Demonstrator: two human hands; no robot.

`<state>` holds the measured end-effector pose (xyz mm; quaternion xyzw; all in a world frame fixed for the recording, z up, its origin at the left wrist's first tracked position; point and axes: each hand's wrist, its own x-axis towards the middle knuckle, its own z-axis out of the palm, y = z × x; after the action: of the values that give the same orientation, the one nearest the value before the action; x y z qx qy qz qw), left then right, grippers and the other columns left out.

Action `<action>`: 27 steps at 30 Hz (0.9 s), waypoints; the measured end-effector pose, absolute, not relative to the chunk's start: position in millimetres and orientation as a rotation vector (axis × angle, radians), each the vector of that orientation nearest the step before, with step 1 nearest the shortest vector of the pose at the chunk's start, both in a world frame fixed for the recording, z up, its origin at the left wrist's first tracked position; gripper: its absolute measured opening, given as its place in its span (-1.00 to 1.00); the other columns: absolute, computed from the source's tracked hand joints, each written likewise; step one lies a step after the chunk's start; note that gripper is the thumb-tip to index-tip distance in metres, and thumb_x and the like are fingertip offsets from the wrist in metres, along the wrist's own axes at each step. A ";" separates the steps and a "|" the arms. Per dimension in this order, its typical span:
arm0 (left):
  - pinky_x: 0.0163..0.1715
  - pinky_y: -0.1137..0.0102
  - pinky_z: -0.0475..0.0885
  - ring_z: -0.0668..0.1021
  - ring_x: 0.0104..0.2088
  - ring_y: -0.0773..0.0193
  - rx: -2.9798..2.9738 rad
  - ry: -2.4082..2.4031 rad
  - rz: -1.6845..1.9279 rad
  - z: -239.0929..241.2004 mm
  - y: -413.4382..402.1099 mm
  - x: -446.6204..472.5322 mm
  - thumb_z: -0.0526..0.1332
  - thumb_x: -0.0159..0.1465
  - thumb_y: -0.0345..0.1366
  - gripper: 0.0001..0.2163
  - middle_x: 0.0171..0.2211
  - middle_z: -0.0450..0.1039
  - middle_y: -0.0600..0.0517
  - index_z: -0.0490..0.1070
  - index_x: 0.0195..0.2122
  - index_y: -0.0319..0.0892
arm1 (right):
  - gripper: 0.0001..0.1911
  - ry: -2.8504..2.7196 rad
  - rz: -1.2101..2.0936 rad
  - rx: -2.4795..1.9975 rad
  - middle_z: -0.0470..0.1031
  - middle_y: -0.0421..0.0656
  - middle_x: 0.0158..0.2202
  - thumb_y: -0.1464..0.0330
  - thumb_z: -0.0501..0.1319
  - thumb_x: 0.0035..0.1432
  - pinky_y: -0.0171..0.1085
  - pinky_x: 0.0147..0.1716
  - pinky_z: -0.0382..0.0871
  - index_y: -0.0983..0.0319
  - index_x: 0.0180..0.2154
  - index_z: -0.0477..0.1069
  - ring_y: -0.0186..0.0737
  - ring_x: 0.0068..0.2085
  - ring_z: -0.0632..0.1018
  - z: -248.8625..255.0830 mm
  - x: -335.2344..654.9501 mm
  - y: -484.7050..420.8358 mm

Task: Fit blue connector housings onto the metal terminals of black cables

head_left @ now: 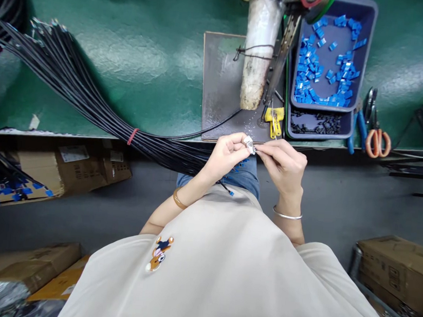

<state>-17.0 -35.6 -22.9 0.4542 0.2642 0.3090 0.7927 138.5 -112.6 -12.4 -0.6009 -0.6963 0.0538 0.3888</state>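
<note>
My left hand (230,152) is closed, thumb and fingers pinching a small white, silvery piece (249,144) at the bench's front edge. Meeting it from the right, my right hand (282,161) is also closed in a pinch. What lies between its fingertips is too small to make out. A bundle of black cables (101,108), tied with a red band (133,136), runs under my left hand and over my lap. Small blue connectors (238,166) show at the cable ends there. One single cable (214,127) bends away onto a dark board (221,81).
A wrapped white pipe (258,54) hangs over the board, beside a yellow clip-like piece (274,120). Right of it are a bin of blue connectors (370,44), a tray of small black parts (315,123), blue-handled pliers (361,126) and orange-handled scissors (378,142). Cartons (400,271) stand below.
</note>
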 end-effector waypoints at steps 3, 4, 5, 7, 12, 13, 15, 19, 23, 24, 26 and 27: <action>-0.58 0.52 0.01 0.12 -0.61 0.56 0.949 0.557 0.664 -22.4 -35.5 -17.4 0.25 0.15 -0.35 -0.86 -0.62 0.13 0.20 0.31 -0.47 -0.24 | -0.77 -1.772 0.143 -1.532 0.59 -0.21 -0.26 0.43 0.25 0.20 -0.33 -0.35 0.45 0.07 -0.12 0.53 -0.34 -0.29 0.60 -12.6 138.6 -112.9; -0.58 0.52 0.01 0.12 -0.61 0.56 0.937 0.555 0.662 -22.0 -35.5 -17.3 0.25 0.15 -0.35 -0.87 -0.62 0.13 0.20 0.31 -0.47 -0.24 | -0.77 -1.775 0.142 -1.530 0.59 -0.21 -0.26 0.43 0.25 0.20 -0.34 -0.34 0.45 0.08 -0.12 0.53 -0.34 -0.29 0.60 -12.5 138.7 -112.9; -0.58 0.52 0.01 0.12 -0.61 0.56 0.926 0.553 0.659 -21.6 -35.4 -17.2 0.26 0.14 -0.35 -0.87 -0.62 0.13 0.20 0.31 -0.47 -0.24 | -0.78 -1.780 0.139 -1.526 0.59 -0.21 -0.26 0.44 0.25 0.20 -0.34 -0.34 0.45 0.08 -0.12 0.53 -0.34 -0.29 0.60 -12.3 138.7 -112.8; -0.58 0.52 0.01 0.12 -0.61 0.56 0.910 0.554 0.652 -21.2 -35.3 -16.9 0.27 0.13 -0.35 -0.86 -0.62 0.14 0.20 0.31 -0.48 -0.24 | -0.78 -1.792 0.127 -1.519 0.59 -0.20 -0.27 0.45 0.25 0.19 -0.35 -0.34 0.45 0.10 -0.13 0.53 -0.35 -0.29 0.59 -11.7 138.6 -112.6; -0.58 0.53 0.03 0.14 -0.61 0.56 0.902 0.562 0.641 -20.9 -36.0 -15.9 0.29 0.12 -0.33 -0.84 -0.62 0.15 0.20 0.31 -0.48 -0.24 | -0.83 -1.786 0.140 -1.534 0.58 -0.19 -0.28 0.47 0.24 0.19 -0.35 -0.36 0.42 0.14 -0.18 0.52 -0.35 -0.29 0.58 -8.1 135.7 -111.0; -0.58 0.53 0.03 0.14 -0.61 0.56 0.900 0.562 0.644 -20.8 -36.2 -15.9 0.29 0.11 -0.33 -0.84 -0.62 0.17 0.19 0.32 -0.48 -0.25 | -0.85 -1.753 0.157 -1.542 0.58 -0.20 -0.29 0.47 0.24 0.19 -0.34 -0.38 0.40 0.15 -0.21 0.52 -0.34 -0.30 0.57 -7.2 134.8 -110.5; -0.57 0.53 0.06 0.17 -0.61 0.57 0.895 0.566 0.652 -20.4 -36.2 -15.7 0.30 0.11 -0.33 -0.85 -0.60 0.20 0.18 0.33 -0.47 -0.25 | -0.89 -1.651 0.196 -1.566 0.56 -0.20 -0.32 0.46 0.24 0.18 -0.33 -0.44 0.33 0.16 -0.27 0.52 -0.35 -0.34 0.53 -5.5 133.1 -109.5; -0.56 0.55 0.09 0.20 -0.59 0.57 0.902 0.569 0.663 -20.9 -35.7 -15.2 0.29 0.11 -0.35 -0.87 -0.58 0.25 0.16 0.34 -0.46 -0.25 | -0.93 -1.472 0.254 -1.626 0.54 -0.21 -0.35 0.38 0.26 0.19 -0.31 -0.54 0.16 0.16 -0.32 0.53 -0.41 -0.48 0.38 -4.6 131.7 -110.0; -0.55 0.56 0.10 0.20 -0.59 0.56 0.940 0.579 0.661 -23.6 -36.0 -15.6 0.27 0.12 -0.37 -0.88 -0.59 0.24 0.17 0.34 -0.47 -0.25 | -0.84 -1.304 0.340 -1.568 0.35 -0.30 -0.56 0.20 0.27 0.17 -0.33 -0.61 0.11 0.14 -0.28 0.52 -0.45 -0.60 0.25 -4.8 134.4 -115.9; -0.56 0.56 0.09 0.20 -0.59 0.56 0.956 0.587 0.657 -24.1 -36.5 -15.9 0.27 0.12 -0.36 -0.89 -0.59 0.23 0.17 0.34 -0.46 -0.26 | -0.80 -1.251 0.372 -1.516 0.31 -0.32 -0.60 0.17 0.25 0.18 -0.34 -0.62 0.13 0.14 -0.24 0.50 -0.45 -0.62 0.26 -3.5 136.4 -117.7; -0.56 0.56 0.09 0.20 -0.59 0.55 1.007 0.619 0.638 -24.5 -38.0 -16.7 0.27 0.14 -0.33 -0.88 -0.58 0.24 0.17 0.37 -0.43 -0.26 | -0.78 -1.166 0.441 -1.423 0.33 -0.33 -0.61 0.17 0.21 0.22 -0.35 -0.62 0.21 0.13 -0.15 0.43 -0.42 -0.62 0.35 2.5 143.1 -120.9; -0.55 0.57 0.11 0.22 -0.58 0.54 1.047 0.646 0.624 -24.2 -39.1 -17.2 0.28 0.15 -0.32 -0.88 -0.58 0.25 0.16 0.39 -0.42 -0.26 | -0.78 -1.153 0.501 -1.405 0.39 -0.33 -0.58 0.20 0.21 0.23 -0.36 -0.62 0.25 0.13 -0.11 0.39 -0.42 -0.62 0.39 7.4 147.8 -122.3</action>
<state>-17.2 -39.1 -24.2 0.4830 0.2979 0.2879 0.7714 147.8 -122.3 7.4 -0.6031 -0.4949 0.2151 0.5875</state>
